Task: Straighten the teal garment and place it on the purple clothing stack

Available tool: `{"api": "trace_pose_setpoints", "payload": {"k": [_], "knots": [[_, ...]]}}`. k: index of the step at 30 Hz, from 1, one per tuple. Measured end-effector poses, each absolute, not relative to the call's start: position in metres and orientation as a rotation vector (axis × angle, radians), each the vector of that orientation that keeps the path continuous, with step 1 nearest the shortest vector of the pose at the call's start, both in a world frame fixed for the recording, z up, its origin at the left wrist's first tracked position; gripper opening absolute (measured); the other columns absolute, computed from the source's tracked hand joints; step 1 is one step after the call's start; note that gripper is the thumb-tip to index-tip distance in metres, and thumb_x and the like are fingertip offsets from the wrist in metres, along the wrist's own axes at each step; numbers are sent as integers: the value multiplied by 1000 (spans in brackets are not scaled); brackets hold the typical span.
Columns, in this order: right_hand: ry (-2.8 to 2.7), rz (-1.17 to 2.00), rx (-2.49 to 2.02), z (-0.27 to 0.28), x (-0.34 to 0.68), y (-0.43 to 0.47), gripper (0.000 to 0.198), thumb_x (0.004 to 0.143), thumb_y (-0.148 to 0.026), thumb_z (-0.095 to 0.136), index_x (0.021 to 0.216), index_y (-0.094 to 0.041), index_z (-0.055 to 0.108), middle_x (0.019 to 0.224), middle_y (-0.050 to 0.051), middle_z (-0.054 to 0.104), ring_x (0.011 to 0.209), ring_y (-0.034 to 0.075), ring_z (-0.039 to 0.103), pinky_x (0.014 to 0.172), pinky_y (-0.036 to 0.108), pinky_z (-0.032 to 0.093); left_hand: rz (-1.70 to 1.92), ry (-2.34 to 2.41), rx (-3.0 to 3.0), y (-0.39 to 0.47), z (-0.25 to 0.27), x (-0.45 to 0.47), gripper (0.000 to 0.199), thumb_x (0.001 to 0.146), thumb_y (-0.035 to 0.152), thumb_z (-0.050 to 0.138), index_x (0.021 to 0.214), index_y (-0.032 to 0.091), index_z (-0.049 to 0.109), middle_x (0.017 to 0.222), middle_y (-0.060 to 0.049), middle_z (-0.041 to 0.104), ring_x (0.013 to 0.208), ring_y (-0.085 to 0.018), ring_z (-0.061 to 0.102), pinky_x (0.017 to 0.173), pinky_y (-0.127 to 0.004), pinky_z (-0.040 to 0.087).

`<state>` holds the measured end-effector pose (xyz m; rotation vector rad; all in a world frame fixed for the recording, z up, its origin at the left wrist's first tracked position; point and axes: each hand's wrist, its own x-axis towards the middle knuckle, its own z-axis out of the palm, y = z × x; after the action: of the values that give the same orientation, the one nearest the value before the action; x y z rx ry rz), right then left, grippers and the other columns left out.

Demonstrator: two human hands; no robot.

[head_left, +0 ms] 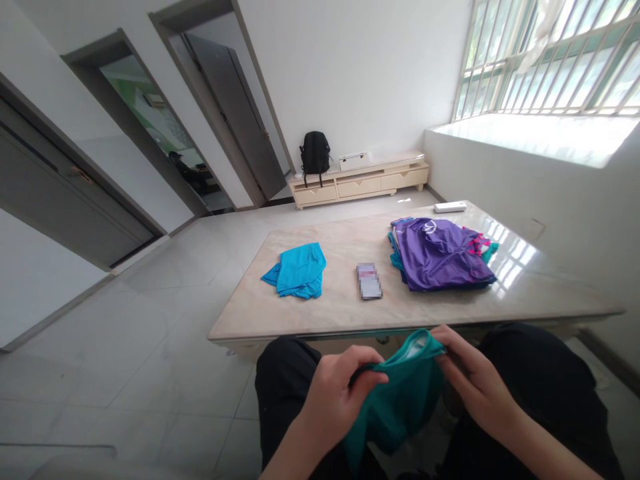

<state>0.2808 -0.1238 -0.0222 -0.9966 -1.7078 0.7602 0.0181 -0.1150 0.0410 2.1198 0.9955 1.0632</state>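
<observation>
A teal garment (400, 400) hangs over my lap, below the front edge of the marble table (450, 307). My left hand (335, 393) pinches its upper edge on the left side, and my right hand (473, 380) grips the same edge on the right. On the table lie a folded light-blue garment (299, 270) at the left, a phone (369, 281) in the middle, and a pile of clothes topped by a purple garment (440, 257) at the right.
A white remote-like device (450, 207) lies at the table's far edge. A low cream cabinet (360, 183) with a black backpack (315, 153) stands by the back wall. Doors line the left wall, a barred window is at the right.
</observation>
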Motion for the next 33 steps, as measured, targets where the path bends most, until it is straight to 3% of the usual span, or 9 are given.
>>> {"api": "trace_pose_setpoints", "payload": {"k": [4, 7, 11, 14, 17, 22, 29, 33], "knots": [[-1655, 502, -1091, -26, 272, -122, 20, 106, -22, 46, 120, -26, 60, 103, 2, 67, 94, 13, 68, 83, 19, 54, 1159, 1090, 2027, -121, 27, 23, 14, 102, 34, 63, 97, 22, 68, 83, 1, 73, 72, -12, 67, 69, -18, 47], [-1668, 238, -1107, -28, 270, -121, 19, 103, -20, 51, 119, -24, 60, 101, 2, 70, 88, 12, 71, 83, 17, 55, 1271, 1261, 1835, -127, 7, 35, 20, 105, 39, 57, 98, 21, 65, 80, 1, 68, 71, -13, 63, 68, -20, 47], [-1748, -2, -1054, -20, 268, -119, 21, 97, -17, 57, 116, -22, 63, 99, 3, 76, 96, 16, 76, 91, 18, 56, 1446, 1439, 1529, -130, -26, 57, 31, 109, 46, 44, 104, 20, 60, 78, 0, 63, 66, -14, 60, 62, -21, 47], [-1799, 38, -1033, -7, 268, -116, 19, 95, -22, 62, 114, -22, 66, 98, 4, 77, 93, 19, 78, 86, 20, 59, 1582, 1480, 1526, -125, -42, 66, 30, 110, 44, 42, 105, 20, 60, 79, -1, 67, 66, -14, 64, 61, -20, 49], [-1848, 207, -1028, 2, 272, -114, 20, 91, -28, 72, 109, -24, 68, 92, 1, 77, 78, 17, 75, 72, 19, 59, 1693, 1438, 1786, -118, -45, 63, 26, 111, 38, 42, 106, 21, 62, 82, -1, 71, 67, -13, 68, 63, -20, 50], [-1814, 394, -1025, 3, 276, -117, 3, 94, -24, 67, 96, -23, 68, 89, 0, 75, 71, 13, 70, 61, 17, 53, 1758, 1270, 2144, -112, -43, 49, 24, 110, 40, 48, 109, 23, 66, 92, -1, 79, 79, -14, 76, 74, -21, 55], [-1787, 398, -1121, 10, 275, -127, 6, 93, -28, 70, 96, -24, 67, 73, -7, 68, 58, 8, 62, 57, 13, 49, 1430, 1272, 1475, -119, -63, 61, 38, 98, 55, 64, 108, 20, 73, 86, -4, 77, 74, -16, 72, 66, -22, 54], [-1817, 370, -1137, 23, 273, -127, 5, 91, -27, 71, 94, -25, 68, 72, -7, 69, 55, 8, 63, 56, 13, 50, 1201, 1183, 1204, -123, -68, 64, 49, 93, 61, 68, 108, 15, 75, 88, -7, 75, 80, -19, 69, 71, -26, 52]]}}
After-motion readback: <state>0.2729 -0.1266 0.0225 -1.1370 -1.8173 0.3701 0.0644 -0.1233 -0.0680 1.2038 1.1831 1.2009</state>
